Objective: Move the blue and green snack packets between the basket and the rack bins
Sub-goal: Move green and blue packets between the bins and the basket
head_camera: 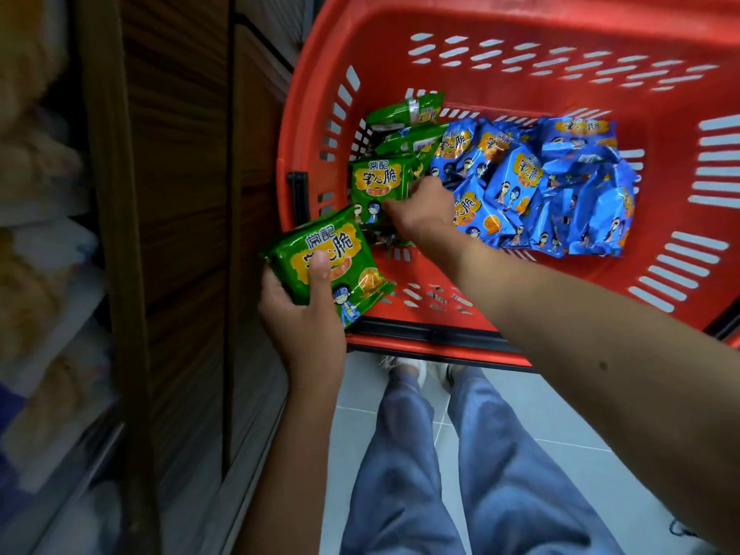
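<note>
**Both hands on green packets at the red basket**

The red basket (500, 98) is the landmark here; it sits tipped toward the camera, so its slotted floor and walls face the viewer.

The left hand (300, 314) is at the basket's near-left corner, just outside the rim. Its grip is closed round the held green packet (332, 262), with the thumb lying across the printed front and the fingers tucked behind. That packet overlaps the basket's near-left rim.

The right hand (424, 214) reaches in over the near rim to the left part of the basket floor. Its grip pinches the upright green packet (378, 182) at the packet's lower right side, fingertips curled against it. This packet stands with its front toward the camera, close to the basket's left wall.

Beyond it, further along the left wall, lie the other green packets (404, 114), overlapping one another. The blue packets (552, 186) are heaped in the middle of the basket floor, just right of the green ones and touching them.

Left of the basket stands the wooden rack (180, 194); further left are blurred goods (40, 274) that cannot be made out. Below the basket's near rim are blue trousers (400, 454), white shoes (404, 368) and a pale tiled floor (560, 434).
</note>
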The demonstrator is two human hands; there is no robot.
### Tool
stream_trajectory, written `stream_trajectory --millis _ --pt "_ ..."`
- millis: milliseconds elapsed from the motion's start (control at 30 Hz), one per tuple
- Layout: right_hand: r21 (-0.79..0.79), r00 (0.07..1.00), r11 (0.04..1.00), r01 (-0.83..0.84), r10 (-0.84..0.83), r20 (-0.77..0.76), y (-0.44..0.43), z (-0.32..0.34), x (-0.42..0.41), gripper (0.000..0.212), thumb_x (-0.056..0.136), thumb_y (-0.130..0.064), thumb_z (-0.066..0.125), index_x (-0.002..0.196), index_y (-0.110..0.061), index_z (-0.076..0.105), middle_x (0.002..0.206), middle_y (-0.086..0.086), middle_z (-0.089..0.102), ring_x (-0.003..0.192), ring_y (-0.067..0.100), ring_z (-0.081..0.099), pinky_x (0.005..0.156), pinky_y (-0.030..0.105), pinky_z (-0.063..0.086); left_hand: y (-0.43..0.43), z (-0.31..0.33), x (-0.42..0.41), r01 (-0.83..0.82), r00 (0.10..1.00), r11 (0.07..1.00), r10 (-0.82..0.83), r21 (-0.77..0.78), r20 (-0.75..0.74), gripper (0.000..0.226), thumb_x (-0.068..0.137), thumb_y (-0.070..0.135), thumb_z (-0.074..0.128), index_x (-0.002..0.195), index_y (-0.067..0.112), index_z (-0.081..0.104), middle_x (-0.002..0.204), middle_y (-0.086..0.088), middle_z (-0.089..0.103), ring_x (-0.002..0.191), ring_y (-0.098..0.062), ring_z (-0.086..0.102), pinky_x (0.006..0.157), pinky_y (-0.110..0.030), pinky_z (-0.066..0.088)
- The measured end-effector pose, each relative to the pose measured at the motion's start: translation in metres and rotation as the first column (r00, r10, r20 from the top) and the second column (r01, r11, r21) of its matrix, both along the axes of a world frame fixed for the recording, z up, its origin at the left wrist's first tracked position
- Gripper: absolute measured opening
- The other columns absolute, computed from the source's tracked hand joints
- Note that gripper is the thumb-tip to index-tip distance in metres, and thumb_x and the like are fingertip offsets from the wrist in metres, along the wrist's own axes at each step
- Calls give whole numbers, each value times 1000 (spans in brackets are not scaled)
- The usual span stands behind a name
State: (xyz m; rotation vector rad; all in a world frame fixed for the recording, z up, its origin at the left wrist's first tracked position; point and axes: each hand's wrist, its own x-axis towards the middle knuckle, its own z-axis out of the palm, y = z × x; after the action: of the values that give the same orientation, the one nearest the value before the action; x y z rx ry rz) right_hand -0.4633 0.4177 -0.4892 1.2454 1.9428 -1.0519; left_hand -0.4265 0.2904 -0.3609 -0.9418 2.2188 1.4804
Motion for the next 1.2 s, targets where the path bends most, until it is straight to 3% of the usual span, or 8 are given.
stream_trajectory --millis 267,433,567,767,867,967,1100,1200 --pt "-13 984 991 130 -131 -125 -6 10 10 23 77 -12 66 87 -15 46 75 -4 48 79 19 49 69 29 41 1 3 -1 4 1000 999 -5 32 20 8 90 20 61 91 27 57 95 -2 68 92 -22 68 83 -48 55" --pt "-247 925 904 349 -374 -61 15 40 19 31 81 -5 64 112 -6 61 97 8 66 88 23 63 89 39 51 2 6 -4 8 998 999 -10 42 56 10 89 19 62 92 27 57 95 0 68 92 -21 67 85 -49 54" --pt "-439 875 807 396 -476 -87 42 84 33 24 84 5 55 86 -17 64 74 -8 66 64 3 59 60 17 49 8 8 -8 2 997 999 -5 36 80 10 92 15 58 98 21 55 100 -6 66 96 -27 66 87 -51 52" --pt "-670 883 642 372 -467 44 38 121 57 38 87 2 53 124 -1 54 125 14 59 115 26 55 100 47 41 25 6 -16 -14 984 991 -10 132 178 24 96 12 48 119 7 52 115 -13 61 104 -26 60 96 -43 48" --pt "-586 927 761 278 -373 -45 20 125 61 25 89 2 52 113 -2 60 113 16 63 97 22 58 90 36 44 32 9 -14 -63 959 969 -7 240 283 44 95 28 49 135 9 45 127 -12 59 113 -24 59 92 -34 49" --pt "-530 933 818 223 -337 -127 13 127 58 18 91 -2 52 104 0 63 101 25 63 85 19 55 78 31 44 32 8 -9 12 957 967 -85 255 277 57 81 23 70 132 11 46 122 -11 63 110 -27 62 93 -46 51" --pt "-563 904 752 343 -427 -19 13 120 42 28 92 -22 51 118 -11 59 111 2 60 102 13 54 90 28 43 34 3 -12 -31 980 982 -7 184 200 56 72 9 79 121 10 51 113 -13 65 103 -29 65 89 -48 53" --pt "-559 874 727 399 -486 -9 26 98 9 25 92 -31 51 103 -13 64 84 -5 63 68 10 57 63 22 46 35 -2 -21 -17 993 992 2 123 119 66 67 19 82 125 12 50 117 -9 63 105 -24 64 90 -46 53"
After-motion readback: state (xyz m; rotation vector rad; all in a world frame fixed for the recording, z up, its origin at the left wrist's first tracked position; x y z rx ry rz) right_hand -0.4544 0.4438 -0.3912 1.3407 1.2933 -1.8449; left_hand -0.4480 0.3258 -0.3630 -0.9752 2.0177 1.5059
